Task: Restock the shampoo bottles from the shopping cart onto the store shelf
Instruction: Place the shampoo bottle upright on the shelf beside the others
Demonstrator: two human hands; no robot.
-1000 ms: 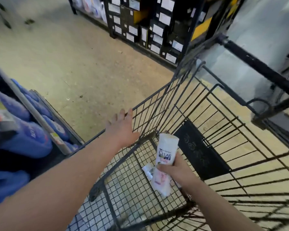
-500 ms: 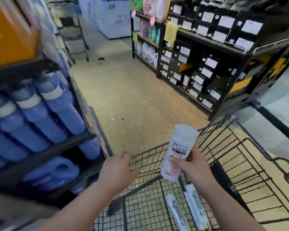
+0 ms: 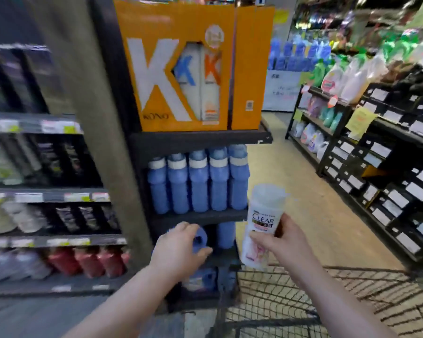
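- Running down the right side, a tan store floor (image 3: 303, 191) forms an aisle between dark shelving units.
- Standing straight ahead, the end shelf (image 3: 200, 139) carries orange boxes (image 3: 181, 69) marked with a large K on top, and a row of upright blue bottles (image 3: 198, 184) on the tier beneath.
- Lining the left, blurred store shelves (image 3: 47, 196) hold dark, pale and red bottles behind price strips.
- Filling the right-hand racks (image 3: 388, 167) are black boxes with white labels, with detergent jugs above.
- Showing at the bottom right is the wire shopping cart (image 3: 303, 301); its contents cannot be made out.
- Gripping the white shampoo bottle (image 3: 261, 220) around its lower half, the right hand (image 3: 283, 245) holds it upside down above the cart's front rim, beside the end shelf.
- Hanging loosely curled and empty, the left hand (image 3: 178, 250) sits in front of the lower blue bottles; contact cannot be told.
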